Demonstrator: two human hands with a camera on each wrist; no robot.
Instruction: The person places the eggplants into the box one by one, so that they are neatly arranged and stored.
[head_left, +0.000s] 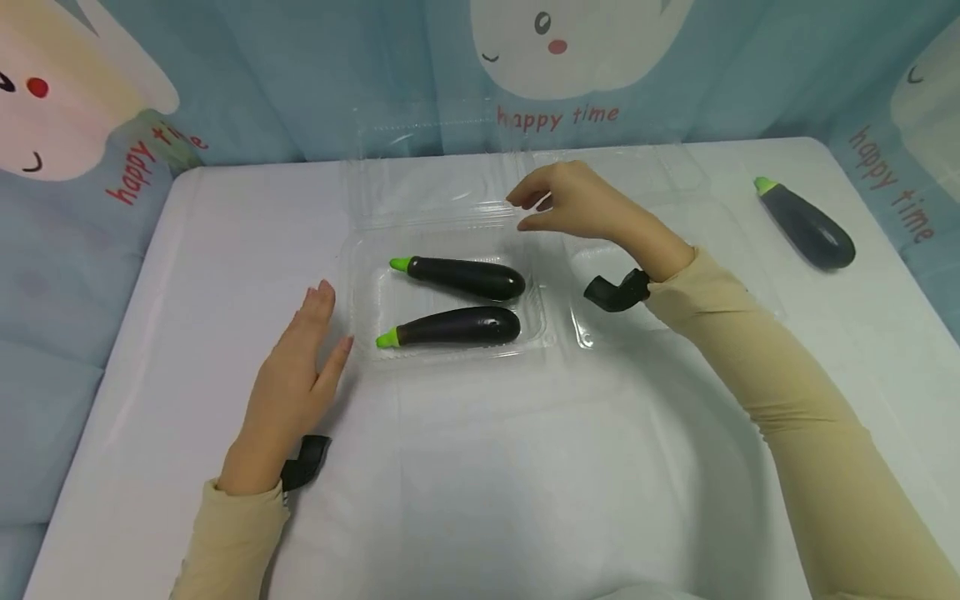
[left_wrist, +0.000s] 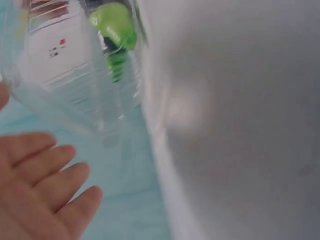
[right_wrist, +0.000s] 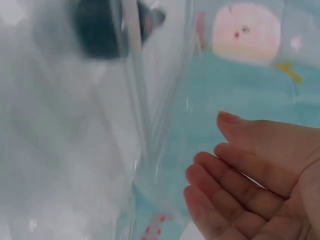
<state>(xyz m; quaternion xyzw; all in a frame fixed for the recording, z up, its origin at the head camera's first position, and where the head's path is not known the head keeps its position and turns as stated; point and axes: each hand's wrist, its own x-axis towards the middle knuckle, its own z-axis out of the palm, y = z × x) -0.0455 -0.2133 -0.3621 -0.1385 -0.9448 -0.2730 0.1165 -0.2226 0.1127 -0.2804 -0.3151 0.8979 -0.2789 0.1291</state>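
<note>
Head view, twelve o'clock taken as the far side: nothing is gripped by the right hand point(head_left: 570, 204), its thumb and fingertips being held apart in a loose curve by the back right corner of the near box point(head_left: 371, 308); whether the plastic is touched there cannot be told. Nothing is held by the left hand point(head_left: 296, 375) either, its fingers extended and its thumb spread just beside the box's left wall. Inside the box two eggplants are laid side by side, each long axis set close to the nine-to-three line, with stems toward nine. The upper eggplant point(head_left: 468, 279) is placed at about seven to eight o'clock from the right fingertips, and its rounded end is nearer to that hand; the lower eggplant point(head_left: 457, 326) is placed at about three o'clock from the left thumb, by which its stem is more closely approached. Both are smooth, glossy and almost black, tipped in bright green. The box is made of thin, clear, ribbed plastic, its open lid point(head_left: 435, 187) being raised at twelve. Under the right forearm a second clear container point(head_left: 592, 258) is partly hidden. Farther out, toward two o'clock, a duller, greyer eggplant point(head_left: 808, 223) is left on the white table point(head_left: 487, 467), its stem pointed toward ten. The far side is bordered by a soft blue curtain point(head_left: 390, 67).
</note>
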